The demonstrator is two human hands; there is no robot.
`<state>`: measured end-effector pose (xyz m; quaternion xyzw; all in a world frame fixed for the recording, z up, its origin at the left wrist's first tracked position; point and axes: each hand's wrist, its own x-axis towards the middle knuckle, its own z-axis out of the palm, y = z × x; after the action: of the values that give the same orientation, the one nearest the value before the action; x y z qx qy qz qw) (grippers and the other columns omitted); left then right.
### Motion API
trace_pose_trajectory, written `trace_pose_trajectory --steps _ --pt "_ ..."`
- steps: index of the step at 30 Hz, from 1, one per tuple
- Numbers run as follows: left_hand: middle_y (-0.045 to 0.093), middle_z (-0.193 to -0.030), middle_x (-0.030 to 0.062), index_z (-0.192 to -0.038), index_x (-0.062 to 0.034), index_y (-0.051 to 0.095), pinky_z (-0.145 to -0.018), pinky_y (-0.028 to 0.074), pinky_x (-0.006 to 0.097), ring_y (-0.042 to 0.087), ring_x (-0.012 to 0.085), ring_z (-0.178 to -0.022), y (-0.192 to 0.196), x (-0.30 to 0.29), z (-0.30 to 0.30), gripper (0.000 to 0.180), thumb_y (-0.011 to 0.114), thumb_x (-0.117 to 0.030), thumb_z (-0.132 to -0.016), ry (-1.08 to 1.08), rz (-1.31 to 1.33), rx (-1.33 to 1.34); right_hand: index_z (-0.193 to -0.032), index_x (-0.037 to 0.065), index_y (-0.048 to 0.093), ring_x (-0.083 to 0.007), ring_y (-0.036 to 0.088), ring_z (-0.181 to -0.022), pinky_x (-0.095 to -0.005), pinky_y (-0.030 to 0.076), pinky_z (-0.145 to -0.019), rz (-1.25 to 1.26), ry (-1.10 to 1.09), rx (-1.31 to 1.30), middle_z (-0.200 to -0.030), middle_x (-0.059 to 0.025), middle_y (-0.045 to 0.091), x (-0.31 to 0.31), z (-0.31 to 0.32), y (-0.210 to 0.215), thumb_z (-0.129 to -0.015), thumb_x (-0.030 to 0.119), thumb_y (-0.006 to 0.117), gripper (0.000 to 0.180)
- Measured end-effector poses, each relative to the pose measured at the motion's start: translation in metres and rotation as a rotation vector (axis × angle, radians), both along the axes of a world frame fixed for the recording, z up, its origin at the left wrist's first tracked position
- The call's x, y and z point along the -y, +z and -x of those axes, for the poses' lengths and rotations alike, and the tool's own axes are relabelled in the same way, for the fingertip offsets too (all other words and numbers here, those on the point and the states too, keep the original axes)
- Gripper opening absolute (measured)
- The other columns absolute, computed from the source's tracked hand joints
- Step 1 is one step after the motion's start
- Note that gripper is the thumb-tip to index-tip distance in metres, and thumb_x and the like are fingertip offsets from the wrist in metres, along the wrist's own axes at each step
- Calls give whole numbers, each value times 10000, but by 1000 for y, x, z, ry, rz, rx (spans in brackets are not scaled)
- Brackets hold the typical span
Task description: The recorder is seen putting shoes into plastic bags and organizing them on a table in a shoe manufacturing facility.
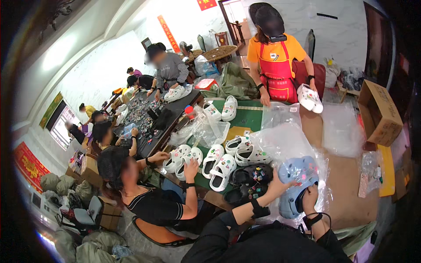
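Both hands (280, 186) on blue clog (294, 186), cluttered table (346, 175).

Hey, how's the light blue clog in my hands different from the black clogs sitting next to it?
The light blue clog is pale, while the black clogs are dark. The blue one is gripped by both hands, left hand at its side and right hand at its opening; the black pair lies on the table unheld. The blue one sits over clear plastic bags; the black ones do not. Both carry small coloured charms.
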<state>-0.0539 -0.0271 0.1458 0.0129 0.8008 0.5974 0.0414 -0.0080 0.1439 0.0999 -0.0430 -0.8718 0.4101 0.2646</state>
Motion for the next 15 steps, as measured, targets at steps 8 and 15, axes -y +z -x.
trace_pose_trajectory --steps 8,15 --pt "380 -1264 163 -1315 -5 166 -927 380 342 424 227 -1123 -7 -7 -3 787 689 -162 -748 -152 -378 190 -798 2 583 -371 471 -845 -432 387 -741 -99 -69 10 -853 -196 524 0 6 23 -694 41 529 123" --pt "470 -1174 94 -1245 -114 321 -852 434 365 497 224 -1028 -18 9 10 523 594 -110 -799 -191 -765 470 -1032 24 546 -352 464 -851 -408 393 -740 -166 199 20 -908 -197 506 -1 -2 37 -781 173 553 292"
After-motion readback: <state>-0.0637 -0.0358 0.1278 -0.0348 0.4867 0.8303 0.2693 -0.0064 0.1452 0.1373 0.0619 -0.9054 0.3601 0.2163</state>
